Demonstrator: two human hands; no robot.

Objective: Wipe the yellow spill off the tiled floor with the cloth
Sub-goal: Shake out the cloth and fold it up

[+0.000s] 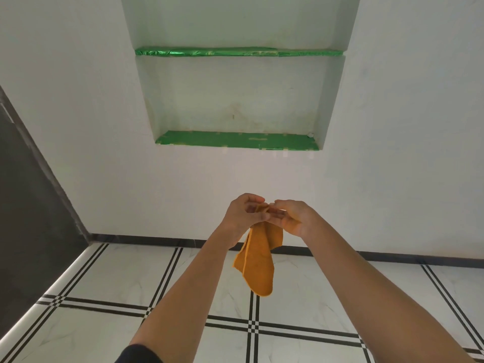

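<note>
Cloth (258, 268) hanging, pinched in grip of left hand (242, 213) and right hand (296, 218), black-lined white tiled floor (104, 279), green-shelved wall niche (235, 100)

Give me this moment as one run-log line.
phase: pre-wipe | left hand: grips cloth top | right hand: pinches cloth top | cloth: hanging in air, off tiled floor | spill: not in view

Bright, even light washes the white wall (104, 153) with hardly a shadow, a pale glare strip runs along the tiled floor (110, 273) at its left edge, the cloth (258, 268) looks slightly soft, and the wide lens splays straight lines toward the corners.
</note>
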